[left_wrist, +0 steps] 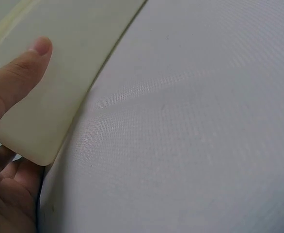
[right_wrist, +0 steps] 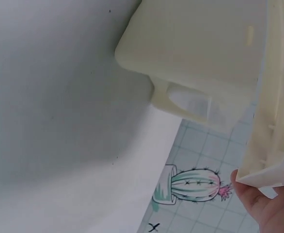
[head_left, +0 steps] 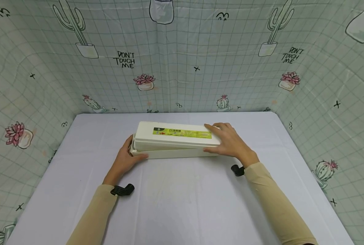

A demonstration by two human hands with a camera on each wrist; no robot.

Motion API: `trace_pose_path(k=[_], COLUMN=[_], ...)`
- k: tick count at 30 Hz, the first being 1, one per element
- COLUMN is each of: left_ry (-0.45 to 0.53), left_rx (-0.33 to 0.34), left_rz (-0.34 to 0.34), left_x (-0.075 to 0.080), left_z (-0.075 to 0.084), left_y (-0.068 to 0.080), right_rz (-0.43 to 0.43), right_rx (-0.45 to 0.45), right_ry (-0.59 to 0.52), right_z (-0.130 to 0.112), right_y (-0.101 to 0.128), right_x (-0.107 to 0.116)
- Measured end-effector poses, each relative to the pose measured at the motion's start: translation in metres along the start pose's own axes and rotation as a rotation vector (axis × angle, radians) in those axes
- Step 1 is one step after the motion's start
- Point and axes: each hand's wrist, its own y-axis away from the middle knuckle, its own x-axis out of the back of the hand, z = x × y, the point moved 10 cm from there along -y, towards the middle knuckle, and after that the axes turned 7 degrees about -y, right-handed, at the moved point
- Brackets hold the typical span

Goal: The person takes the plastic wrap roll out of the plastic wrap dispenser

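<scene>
A long cream plastic box point(head_left: 175, 154) lies crosswise on the table, with its cream lid point(head_left: 145, 131) tilted on top. The lid has a yellow-green label point(head_left: 182, 133). My left hand point(head_left: 125, 160) grips the box's left end, thumb point(left_wrist: 23, 73) along the front wall and fingers round the end. With my right hand point(head_left: 231, 141) I hold the lid's right end, thumb at the front edge and fingers at the back. In the right wrist view, the lid's ribbed underside point(right_wrist: 273, 111) shows, raised apart from the box. A loop handle point(right_wrist: 161, 99) projects from the box's end.
White cloth covers the table point(head_left: 175, 197). Cactus-printed grid fabric point(head_left: 182, 51) hangs behind it and along both sides. Each wrist carries a small black camera, one on the left point(head_left: 123, 190) and one on the right point(head_left: 237, 170).
</scene>
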Motion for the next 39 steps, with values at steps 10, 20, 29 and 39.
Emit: trace_pose_path(k=[10, 20, 29, 39], left_ry=[0.015, 0.028, 0.043, 0.04], left_rx=[-0.001, -0.003, -0.012, -0.023], left_rz=[-0.005, -0.007, -0.017, -0.019], left_x=[-0.002, -0.002, -0.003, -0.002], left_z=[-0.003, -0.003, -0.002, -0.001], left_y=[-0.002, -0.001, 0.0, 0.001], right_rz=[0.032, 0.054, 0.066, 0.103], right_rx=[-0.045, -0.076, -0.118, -0.123], right_ry=[-0.003, -0.012, -0.008, -0.003], right_z=[0.014, 0.026, 0.035, 0.045], right_y=[0.009, 0.016, 0.025, 0.035], right_x=[0.014, 0.02, 0.026, 0.032])
